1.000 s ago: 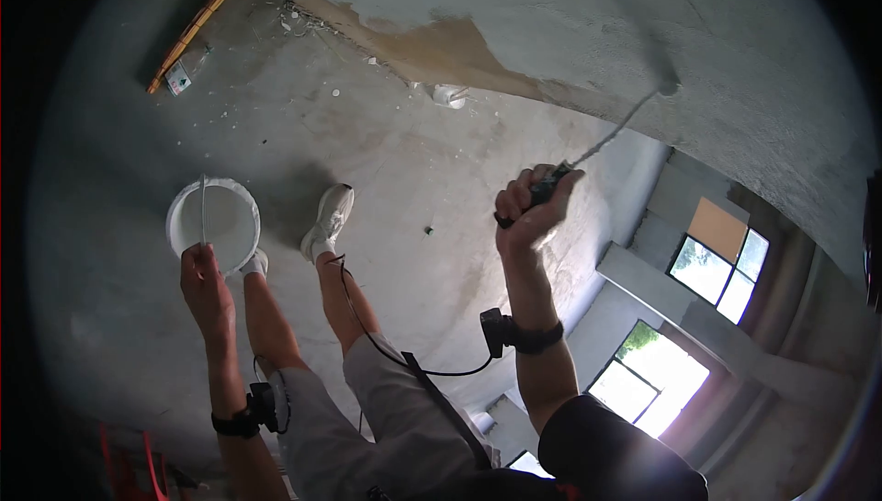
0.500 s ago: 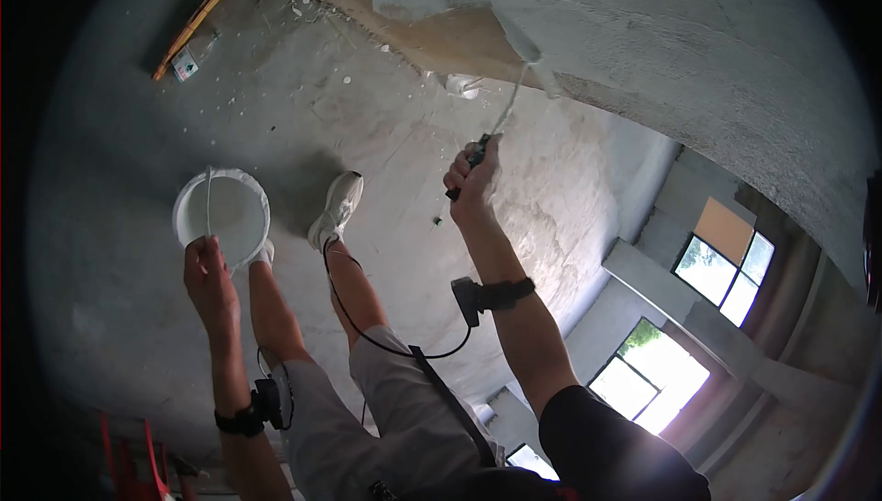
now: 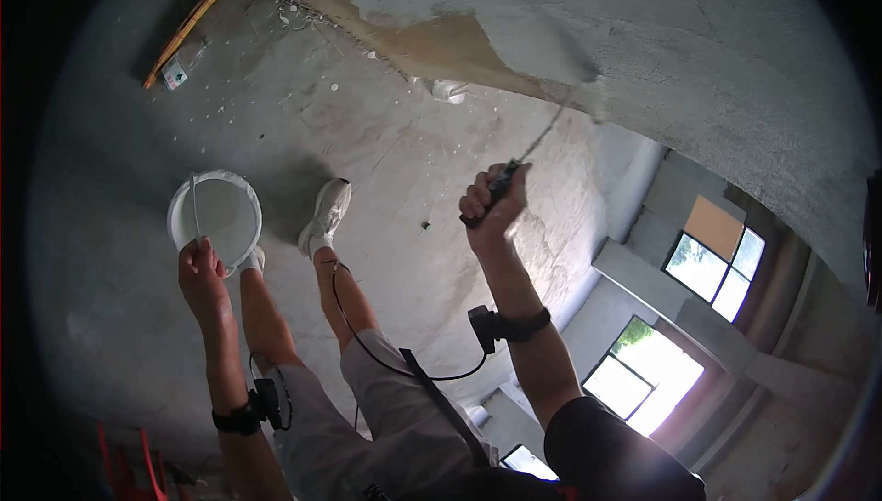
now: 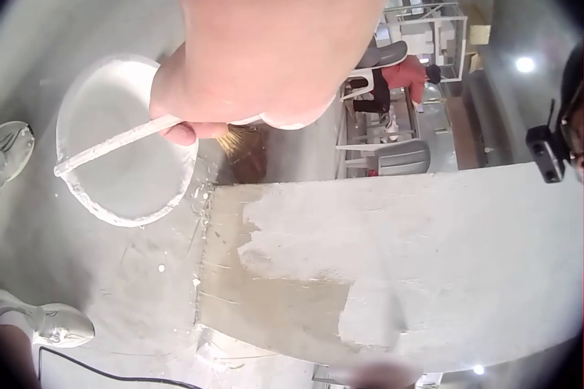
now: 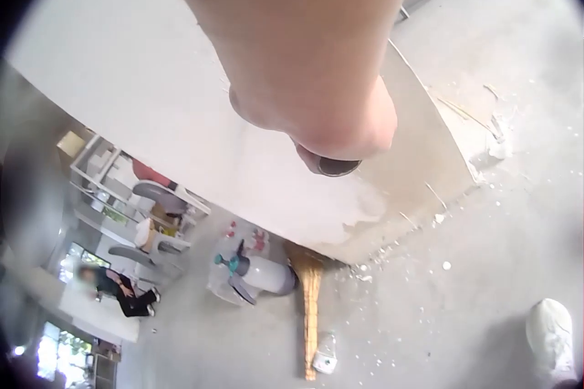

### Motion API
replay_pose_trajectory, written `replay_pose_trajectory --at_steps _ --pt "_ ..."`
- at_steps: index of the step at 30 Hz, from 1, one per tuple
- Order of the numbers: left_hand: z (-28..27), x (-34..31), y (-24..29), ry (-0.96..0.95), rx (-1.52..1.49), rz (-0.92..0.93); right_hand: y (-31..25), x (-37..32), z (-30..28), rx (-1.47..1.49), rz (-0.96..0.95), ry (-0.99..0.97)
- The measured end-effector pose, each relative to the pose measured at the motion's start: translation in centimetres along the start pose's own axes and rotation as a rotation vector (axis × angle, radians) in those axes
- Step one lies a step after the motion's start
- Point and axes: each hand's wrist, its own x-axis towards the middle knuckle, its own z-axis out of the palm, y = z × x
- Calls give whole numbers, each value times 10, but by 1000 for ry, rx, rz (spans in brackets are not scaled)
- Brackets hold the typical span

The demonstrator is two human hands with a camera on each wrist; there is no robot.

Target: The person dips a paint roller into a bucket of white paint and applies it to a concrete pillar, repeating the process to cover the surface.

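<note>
My left hand (image 3: 204, 285) grips the thin handle (image 3: 196, 202) of a white bucket (image 3: 175, 221), whose rim is smeared with white. Pale paint (image 4: 123, 134) shows inside the bucket in the left wrist view. My right hand (image 3: 496, 202) is wrapped around the black grip of a long-rodded paint roller (image 3: 542, 133). Its far end is blurred against the lower part of the pale wall (image 3: 698, 32), just right of a bare brown patch (image 3: 450, 46). In the right wrist view, my right hand (image 5: 319, 134) hides most of the roller.
A straw broom (image 3: 202, 18) and a small box (image 3: 175, 74) lie on the floor. White crumbs and a white lump (image 3: 448, 91) lie along the wall's foot. My shoe (image 3: 326, 211) is right of the bucket. A cable (image 3: 367, 354) runs between my wrists. A seated person (image 5: 119, 289) is farther off.
The roller swept left along the wall's lower edge toward the brown patch, then back right. My left hand and the bucket stayed nearly in place.
</note>
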Motion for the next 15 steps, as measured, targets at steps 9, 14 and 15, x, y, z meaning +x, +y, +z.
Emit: replay_pose_trajectory --at_steps 9,14,15 --pt "0 -3 2 38 89 12 73 90 3 -178 195 175" --pt "2 -5 5 10 109 30 56 64 -12 -110 120 150" --pt "4 -6 6 21 104 27 48 53 -16 -93 84 130"
